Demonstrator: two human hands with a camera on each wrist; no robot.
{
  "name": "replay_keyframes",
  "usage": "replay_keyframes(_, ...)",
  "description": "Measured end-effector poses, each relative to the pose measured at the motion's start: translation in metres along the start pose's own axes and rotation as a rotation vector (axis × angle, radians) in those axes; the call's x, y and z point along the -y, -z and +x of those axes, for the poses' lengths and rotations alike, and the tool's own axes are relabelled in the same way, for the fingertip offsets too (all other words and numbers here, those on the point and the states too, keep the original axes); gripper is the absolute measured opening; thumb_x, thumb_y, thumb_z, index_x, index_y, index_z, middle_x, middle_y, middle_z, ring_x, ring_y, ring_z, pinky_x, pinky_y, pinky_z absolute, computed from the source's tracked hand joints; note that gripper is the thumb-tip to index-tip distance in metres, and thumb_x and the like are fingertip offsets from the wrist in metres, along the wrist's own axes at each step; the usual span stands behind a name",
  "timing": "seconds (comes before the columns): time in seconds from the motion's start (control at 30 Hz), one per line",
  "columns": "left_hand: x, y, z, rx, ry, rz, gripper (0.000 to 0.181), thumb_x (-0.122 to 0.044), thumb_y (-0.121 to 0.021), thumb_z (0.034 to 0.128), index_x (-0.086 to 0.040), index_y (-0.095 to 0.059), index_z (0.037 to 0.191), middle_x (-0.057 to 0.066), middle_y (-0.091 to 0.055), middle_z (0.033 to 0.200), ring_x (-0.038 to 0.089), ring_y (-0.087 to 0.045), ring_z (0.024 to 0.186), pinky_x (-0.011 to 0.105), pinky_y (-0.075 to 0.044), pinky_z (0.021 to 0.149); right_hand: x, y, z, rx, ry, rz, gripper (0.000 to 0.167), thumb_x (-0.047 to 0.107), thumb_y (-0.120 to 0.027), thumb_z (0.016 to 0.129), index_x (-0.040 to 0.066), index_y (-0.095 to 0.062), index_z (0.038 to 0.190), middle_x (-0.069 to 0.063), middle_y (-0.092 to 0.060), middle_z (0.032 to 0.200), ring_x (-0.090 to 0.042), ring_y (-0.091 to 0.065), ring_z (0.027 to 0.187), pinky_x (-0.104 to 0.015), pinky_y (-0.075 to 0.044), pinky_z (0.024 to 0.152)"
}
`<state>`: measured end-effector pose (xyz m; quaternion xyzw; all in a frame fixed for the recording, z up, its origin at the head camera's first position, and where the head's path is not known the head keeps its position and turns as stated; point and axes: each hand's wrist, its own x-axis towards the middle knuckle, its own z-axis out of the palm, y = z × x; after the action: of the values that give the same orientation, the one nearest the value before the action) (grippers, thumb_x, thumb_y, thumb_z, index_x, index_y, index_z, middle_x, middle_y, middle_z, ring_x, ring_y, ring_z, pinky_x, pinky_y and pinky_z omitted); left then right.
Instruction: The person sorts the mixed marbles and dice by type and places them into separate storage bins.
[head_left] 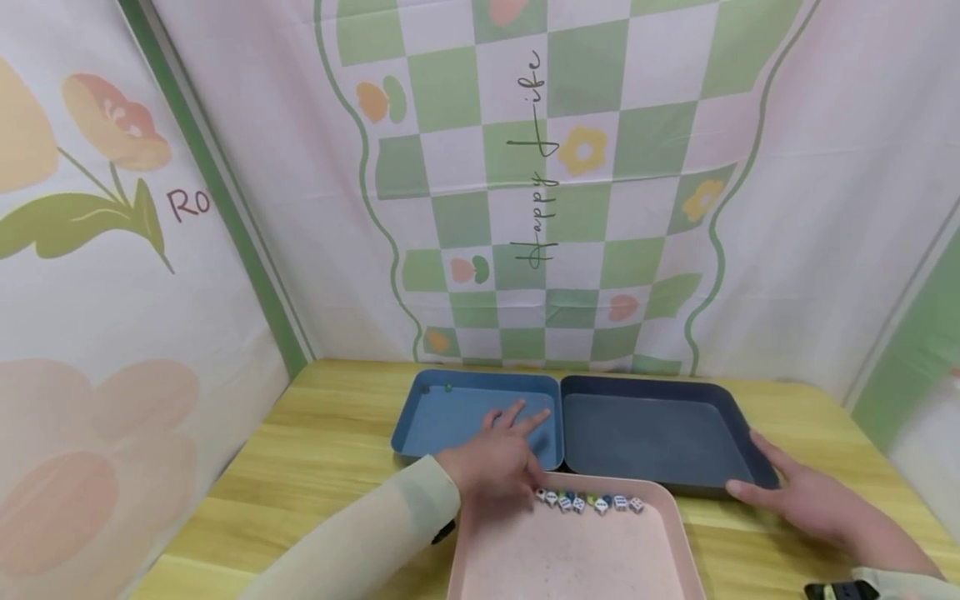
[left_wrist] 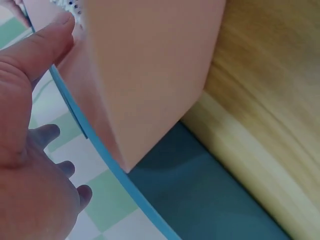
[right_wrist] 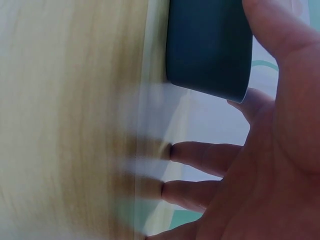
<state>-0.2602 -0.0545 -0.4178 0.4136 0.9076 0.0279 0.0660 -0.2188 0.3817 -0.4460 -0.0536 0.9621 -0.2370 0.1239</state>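
Note:
My left hand (head_left: 498, 458) reaches over the far left corner of the pink tray (head_left: 577, 558). Its thumb and index finger are down beside a row of dice (head_left: 579, 505), white with dark pips, with some coloured ones behind. The other fingers spread over the blue tray (head_left: 450, 425). In the left wrist view the thumb (left_wrist: 47, 45) lies close to the dice; whether a die is pinched there is hidden. My right hand (head_left: 813, 496) spans the near right corner of the dark tray (head_left: 652, 433), thumb and index finger touching its sides, the other fingers extended.
Two small dice, a dark one (head_left: 425, 388) and a green one (head_left: 448, 387), lie in the blue tray's far left corner. The blue and dark trays stand side by side behind the pink one on a wooden table (head_left: 315, 467). A printed curtain (head_left: 517, 208) hangs behind.

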Motion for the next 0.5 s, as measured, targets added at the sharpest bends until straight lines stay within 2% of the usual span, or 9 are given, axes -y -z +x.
replay_keyframes(0.2,-0.0011,-0.0047,-0.0006,0.009,0.019,0.007,0.020,-0.047,-0.081,0.0813,-0.047,-0.077,0.101,0.003,-0.017,0.165,0.036,0.002,0.150,0.060,-0.017,0.112,-0.0007,-0.0011,0.0002,-0.009,0.003,-0.001,0.102,0.057,-0.052,0.099,-0.005,0.007,0.154,-0.053,-0.027,0.134,-0.071,-0.036,0.115,-0.074,-0.036,0.086)
replay_keyframes(0.5,-0.0026,-0.0021,-0.0006,0.038,0.029,-0.032,0.023,-0.044,-0.081,0.0814,-0.047,-0.076,0.104,0.003,-0.019,0.164,0.038,-0.001,0.149,0.061,-0.016,0.111,-0.0018,0.0000,0.0004,-0.015,0.012,-0.001,0.102,0.056,-0.053,0.099,-0.006,0.007,0.154,-0.053,-0.028,0.133,-0.071,-0.037,0.115,-0.074,-0.036,0.086)
